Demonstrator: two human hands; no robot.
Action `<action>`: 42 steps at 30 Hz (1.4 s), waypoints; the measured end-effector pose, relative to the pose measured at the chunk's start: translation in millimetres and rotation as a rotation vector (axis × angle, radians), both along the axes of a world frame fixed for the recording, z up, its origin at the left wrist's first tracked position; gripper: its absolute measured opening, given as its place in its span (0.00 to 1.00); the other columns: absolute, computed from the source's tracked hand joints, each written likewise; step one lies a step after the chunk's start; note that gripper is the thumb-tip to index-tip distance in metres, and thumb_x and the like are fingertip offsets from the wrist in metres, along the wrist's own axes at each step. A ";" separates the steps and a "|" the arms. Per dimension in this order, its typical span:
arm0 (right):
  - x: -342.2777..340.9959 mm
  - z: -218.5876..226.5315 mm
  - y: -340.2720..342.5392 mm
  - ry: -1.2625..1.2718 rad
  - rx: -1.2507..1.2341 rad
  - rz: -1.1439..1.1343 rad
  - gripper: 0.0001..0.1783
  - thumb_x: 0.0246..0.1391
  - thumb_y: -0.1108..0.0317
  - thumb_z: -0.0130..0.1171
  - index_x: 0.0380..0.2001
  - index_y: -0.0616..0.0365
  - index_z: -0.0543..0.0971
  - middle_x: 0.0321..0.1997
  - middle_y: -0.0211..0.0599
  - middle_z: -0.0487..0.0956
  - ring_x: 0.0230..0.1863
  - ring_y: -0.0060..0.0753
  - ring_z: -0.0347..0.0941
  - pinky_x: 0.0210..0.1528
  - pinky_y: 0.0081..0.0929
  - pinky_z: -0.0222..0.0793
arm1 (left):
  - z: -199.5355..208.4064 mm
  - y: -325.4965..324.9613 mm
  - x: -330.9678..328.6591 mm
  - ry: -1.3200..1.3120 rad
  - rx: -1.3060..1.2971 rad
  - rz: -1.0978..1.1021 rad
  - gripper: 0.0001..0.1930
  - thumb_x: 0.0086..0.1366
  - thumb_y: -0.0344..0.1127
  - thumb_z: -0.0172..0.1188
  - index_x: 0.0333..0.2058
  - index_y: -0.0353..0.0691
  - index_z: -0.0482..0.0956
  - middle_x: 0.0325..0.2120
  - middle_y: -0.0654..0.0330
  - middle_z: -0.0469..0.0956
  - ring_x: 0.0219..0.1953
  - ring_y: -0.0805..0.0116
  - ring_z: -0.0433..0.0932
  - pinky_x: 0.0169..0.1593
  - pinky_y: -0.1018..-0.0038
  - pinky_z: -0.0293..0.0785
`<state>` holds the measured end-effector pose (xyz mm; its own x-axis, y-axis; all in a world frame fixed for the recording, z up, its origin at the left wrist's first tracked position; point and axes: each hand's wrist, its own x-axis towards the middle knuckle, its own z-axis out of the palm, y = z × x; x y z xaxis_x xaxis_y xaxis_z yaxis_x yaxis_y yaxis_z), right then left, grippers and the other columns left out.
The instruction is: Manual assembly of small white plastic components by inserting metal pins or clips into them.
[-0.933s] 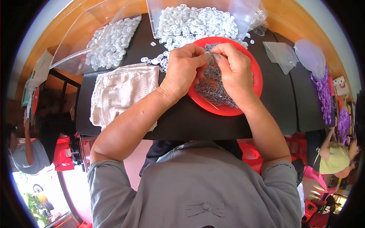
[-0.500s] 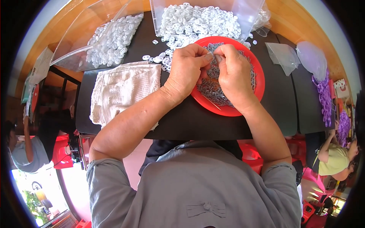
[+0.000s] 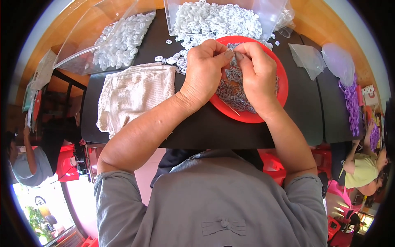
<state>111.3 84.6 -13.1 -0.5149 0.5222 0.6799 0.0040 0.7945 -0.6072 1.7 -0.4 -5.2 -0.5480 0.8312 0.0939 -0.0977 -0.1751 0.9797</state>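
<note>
Over a round red plate [image 3: 282,92], my two hands meet with their fingertips almost touching. My left hand [image 3: 204,72] pinches thumb against forefinger. In the same kind of pinch, my right hand [image 3: 260,76] faces it from the other side. Whatever lies between the fingertips is too small to make out. Many small grey pieces [image 3: 234,96] fill the plate beneath, partly hidden by my hands. A thin light stick [image 3: 235,111] lies near the plate's front rim. Small white oval pieces with two holes [image 3: 176,60] are scattered just left of my left hand.
A folded cream cloth [image 3: 135,96] lies on the dark table [image 3: 302,119]. Clear bins hold white pieces [image 3: 216,20] at the back and more white pieces [image 3: 121,41] at left. Clear plastic bags [image 3: 306,59] and purple chain [image 3: 349,105] are at right. People sit on both sides.
My hands remain pinched together over the plate, shifted slightly away from me. The view has moved a little too.
</note>
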 end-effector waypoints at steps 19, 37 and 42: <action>-0.3 -4.3 0.2 -0.136 0.144 -0.057 0.07 0.50 0.86 0.49 0.32 0.64 0.72 0.27 0.45 0.78 0.29 0.43 0.77 0.32 0.33 0.71 | -8.5 2.3 -2.7 0.127 -0.137 -0.007 0.05 0.63 0.29 0.58 0.29 0.35 0.76 0.18 0.65 0.73 0.16 0.79 0.69 0.16 0.81 0.63; 2.9 -3.2 9.6 -0.116 0.078 0.015 0.05 0.51 0.82 0.54 0.32 0.65 0.75 0.27 0.40 0.78 0.29 0.30 0.76 0.32 0.27 0.69 | -1.4 0.4 -3.1 0.095 -0.109 0.015 0.06 0.59 0.28 0.58 0.26 0.30 0.75 0.17 0.62 0.73 0.17 0.76 0.69 0.20 0.78 0.66; 9.9 25.2 12.4 -0.131 -0.158 0.019 0.08 0.52 0.78 0.58 0.37 0.63 0.79 0.27 0.28 0.79 0.29 0.14 0.71 0.33 0.18 0.66 | -6.3 0.6 -8.2 0.069 -0.165 -0.002 0.07 0.62 0.33 0.59 0.29 0.36 0.76 0.18 0.65 0.72 0.15 0.77 0.69 0.16 0.80 0.63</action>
